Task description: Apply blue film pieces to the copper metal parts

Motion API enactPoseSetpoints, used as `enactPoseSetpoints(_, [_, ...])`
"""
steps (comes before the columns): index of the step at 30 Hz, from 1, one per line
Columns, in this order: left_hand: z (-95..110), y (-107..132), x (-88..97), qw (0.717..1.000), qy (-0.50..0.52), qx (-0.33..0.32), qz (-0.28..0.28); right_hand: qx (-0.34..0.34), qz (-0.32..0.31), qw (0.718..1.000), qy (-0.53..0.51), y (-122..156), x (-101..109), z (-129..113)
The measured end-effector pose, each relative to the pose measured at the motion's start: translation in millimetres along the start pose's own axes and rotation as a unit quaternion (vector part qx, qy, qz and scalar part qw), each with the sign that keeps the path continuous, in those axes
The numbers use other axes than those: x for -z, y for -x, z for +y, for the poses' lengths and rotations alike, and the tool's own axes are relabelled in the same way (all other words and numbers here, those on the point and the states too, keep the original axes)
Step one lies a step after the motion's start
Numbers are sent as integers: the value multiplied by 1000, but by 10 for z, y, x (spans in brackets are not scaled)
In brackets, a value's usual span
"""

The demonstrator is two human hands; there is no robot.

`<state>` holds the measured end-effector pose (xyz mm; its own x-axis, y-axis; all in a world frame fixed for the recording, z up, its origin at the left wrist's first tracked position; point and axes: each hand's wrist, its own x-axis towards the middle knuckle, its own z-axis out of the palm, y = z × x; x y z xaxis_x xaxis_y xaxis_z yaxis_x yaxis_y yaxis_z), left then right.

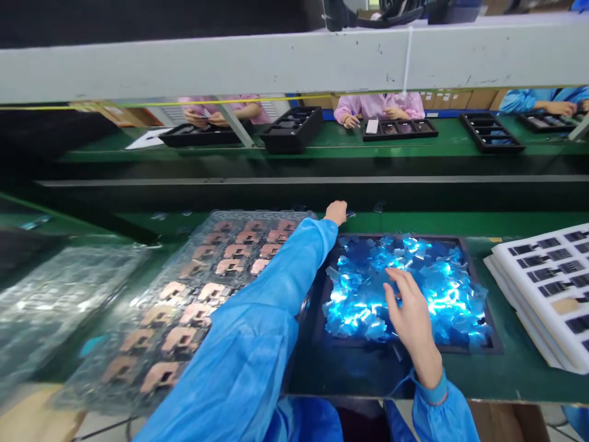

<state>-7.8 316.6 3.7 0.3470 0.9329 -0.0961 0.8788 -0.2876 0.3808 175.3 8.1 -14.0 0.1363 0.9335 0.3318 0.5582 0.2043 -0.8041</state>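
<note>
Head view: right hand (409,313) was spread above loose blue foil pieces (405,288) in a black tray (414,235) on the bench (506,380). Left hand (335,213) reached past the tray's far corner, beside a small dark part (350,213); grip could not be told.

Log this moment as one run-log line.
left hand: at black tray's far edge | right hand: on shiny blue film pieces | beside: copper-coloured parts in clear tray

Loose, shiny blue gown sleeves (248,331) stop well behind the bare fingers (393,288), each gathered into a snug cuff (435,390).
</note>
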Motion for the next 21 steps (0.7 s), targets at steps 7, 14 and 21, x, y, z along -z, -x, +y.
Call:
enactPoseSetpoints(7, [192, 200, 75, 997, 49, 54, -4, 22, 11, 1000, 10, -6, 61, -14])
enactPoseSetpoints(14, [493, 434, 273, 990, 128, 50, -20, 15, 38, 999, -4, 59, 135, 14])
enactPoseSetpoints(21, [674, 1674, 368, 947, 313, -4, -77, -37, 63, 982, -172, -143, 37, -351])
